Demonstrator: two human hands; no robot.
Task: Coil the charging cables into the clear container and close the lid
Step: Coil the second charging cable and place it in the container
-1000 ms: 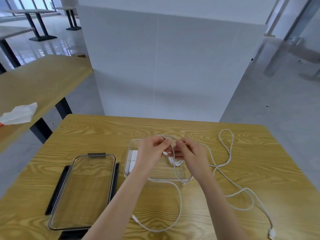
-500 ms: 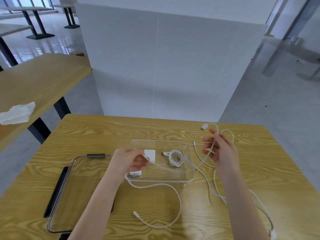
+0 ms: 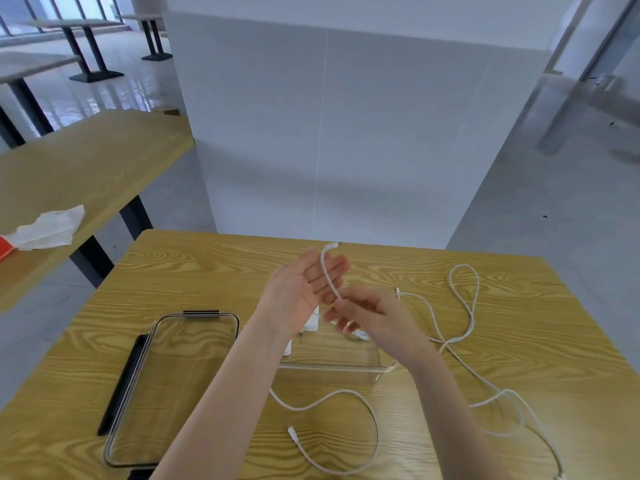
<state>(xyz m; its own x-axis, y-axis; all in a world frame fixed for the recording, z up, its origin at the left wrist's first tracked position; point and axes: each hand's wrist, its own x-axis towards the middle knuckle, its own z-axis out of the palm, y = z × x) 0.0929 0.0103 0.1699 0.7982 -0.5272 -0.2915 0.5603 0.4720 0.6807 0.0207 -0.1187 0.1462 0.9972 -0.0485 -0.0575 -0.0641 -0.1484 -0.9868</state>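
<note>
My left hand (image 3: 301, 289) is raised over the clear container (image 3: 346, 367), palm up with straight fingers. A white charging cable (image 3: 327, 271) lies across those fingers, its plug sticking out past the fingertips. Just below them my right hand (image 3: 377, 318), blurred, pinches the same cable. From there the cable runs right in loose loops (image 3: 464, 306) over the table. White charger adapters (image 3: 313, 323) lie in the container, partly hidden by my left wrist. A second white cable (image 3: 346, 396) curves on the table in front of the container.
The clear lid (image 3: 173, 386) with black clasps lies flat on the wooden table (image 3: 207, 265), left of the container. A white pillar stands behind the table. Another wooden table with crumpled white paper (image 3: 48, 226) is to the left.
My left hand let go of the white adapter and rose with fingers straightened. My right hand moved left and brought the cable's end across the left fingers.
</note>
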